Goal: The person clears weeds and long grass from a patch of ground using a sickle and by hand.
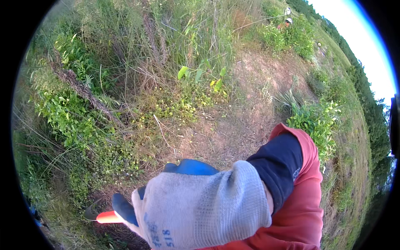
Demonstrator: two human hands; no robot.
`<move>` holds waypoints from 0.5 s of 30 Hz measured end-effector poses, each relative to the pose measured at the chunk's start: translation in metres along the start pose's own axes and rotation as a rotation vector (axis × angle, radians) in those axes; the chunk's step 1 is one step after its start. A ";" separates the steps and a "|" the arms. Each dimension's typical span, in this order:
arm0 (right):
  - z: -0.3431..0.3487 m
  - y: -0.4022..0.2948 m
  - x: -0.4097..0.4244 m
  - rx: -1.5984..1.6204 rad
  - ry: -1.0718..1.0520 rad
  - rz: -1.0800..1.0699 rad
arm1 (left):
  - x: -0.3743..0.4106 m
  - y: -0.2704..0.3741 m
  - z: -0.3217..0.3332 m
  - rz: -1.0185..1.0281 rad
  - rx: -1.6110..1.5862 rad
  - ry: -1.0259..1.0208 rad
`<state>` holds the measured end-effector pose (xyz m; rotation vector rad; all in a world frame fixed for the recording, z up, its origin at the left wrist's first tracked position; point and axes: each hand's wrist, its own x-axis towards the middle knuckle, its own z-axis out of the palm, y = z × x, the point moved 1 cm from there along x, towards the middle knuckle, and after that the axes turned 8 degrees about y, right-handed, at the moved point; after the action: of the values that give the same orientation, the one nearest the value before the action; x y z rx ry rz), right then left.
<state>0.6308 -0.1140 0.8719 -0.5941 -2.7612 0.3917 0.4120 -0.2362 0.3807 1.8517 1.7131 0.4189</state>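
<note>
My right hand (200,203), in a pale knit glove with blue-coated fingers, is at the bottom centre, its back to the camera. It is closed around the red-orange handle (108,217) of a hand tool that looks like a sickle. The dark curved blade (90,213) points left, blurred against the undergrowth. A dark inner cuff (276,170) and a red sleeve (307,156) cover the bent arm. Most of the handle is hidden by the glove. My left hand is out of view. Beyond the glove lie dry reddish soil (203,137) and low green plants (184,104).
A rough woody stem (84,90) leans through weeds at the left, and tall grass (200,37) stands behind. A leafy shrub (312,125) grows near my elbow. On the slope at the upper right, a person in a white helmet (288,21) is partly hidden by bushes (290,39).
</note>
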 end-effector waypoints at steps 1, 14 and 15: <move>-0.002 -0.013 -0.002 0.001 0.010 -0.041 | 0.000 0.000 -0.006 -0.018 0.002 -0.001; -0.003 -0.072 -0.057 0.038 -0.006 -0.106 | 0.011 0.058 0.006 -0.016 -0.058 -0.200; -0.003 -0.063 -0.063 0.053 0.020 -0.135 | 0.010 0.054 -0.003 -0.040 -0.034 -0.187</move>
<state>0.6642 -0.1960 0.8808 -0.3935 -2.7431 0.4245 0.4546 -0.2260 0.4136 1.7698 1.6049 0.2485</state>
